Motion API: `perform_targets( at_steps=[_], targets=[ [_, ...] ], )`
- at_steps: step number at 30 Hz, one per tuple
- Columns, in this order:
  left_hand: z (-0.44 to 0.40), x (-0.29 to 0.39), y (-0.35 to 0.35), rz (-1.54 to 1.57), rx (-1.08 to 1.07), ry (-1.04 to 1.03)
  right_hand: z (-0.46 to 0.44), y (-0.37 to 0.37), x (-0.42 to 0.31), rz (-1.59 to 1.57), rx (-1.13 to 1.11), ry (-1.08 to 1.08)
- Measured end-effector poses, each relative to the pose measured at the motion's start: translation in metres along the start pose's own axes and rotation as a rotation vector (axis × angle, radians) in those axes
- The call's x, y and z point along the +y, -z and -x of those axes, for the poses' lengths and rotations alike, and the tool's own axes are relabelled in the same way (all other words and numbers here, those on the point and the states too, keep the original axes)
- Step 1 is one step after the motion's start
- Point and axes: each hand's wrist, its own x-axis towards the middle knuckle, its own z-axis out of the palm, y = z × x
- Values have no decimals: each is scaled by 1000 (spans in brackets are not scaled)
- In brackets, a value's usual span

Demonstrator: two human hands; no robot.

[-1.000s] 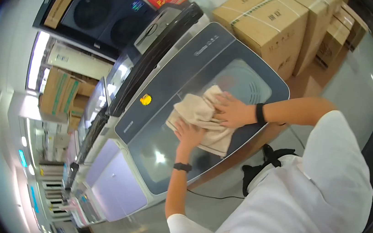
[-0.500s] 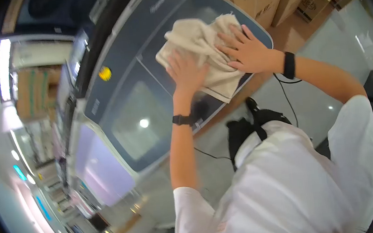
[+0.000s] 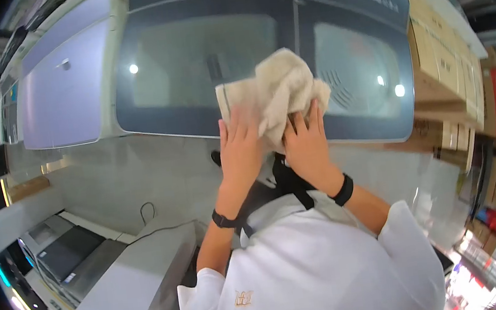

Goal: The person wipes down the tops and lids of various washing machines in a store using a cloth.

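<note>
Dark lid (image 3: 194,57) bears cloth (image 3: 286,80), apparently under both grips (image 3: 242,154) (image 3: 308,148).

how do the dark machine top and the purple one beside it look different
The dark top is slate-coloured; the purple top is pale lilac.
The dark top has two pale windows; the purple top shows none.
A cloth lies on the dark top, none on the purple top.
Both are glossy.
</note>
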Motion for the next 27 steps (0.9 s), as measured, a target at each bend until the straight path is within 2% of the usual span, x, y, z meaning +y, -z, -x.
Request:
perform_targets(
  at_steps=[4,8,11,15,18,21,24,27],
  targets=[
    [-11,-88,28,82,105,-15,-62,-40,-69,-37,16,52],
    [9,-136,61,285,113,-19,-79,-64,-128,-70,-55,122],
    [13,-187,85,398,166,-1,-117,-90,-181,-120,15,154],
    [25,-245,115,290,227,27,-155,-108,-243,-279,87,213],
    [36,-293,182,310,184,89,-182,-134,-289,-314,38,246],
    [41,-332,224,211,290,177,-211,-142,-341,-433,41,256],
    [36,-370,227,-84,538,348,-240,-146,-383,-561,29,261],
    [50,-415,211,-109,418,482,-257,-159,-417,-519,-33,296]
  ],
)
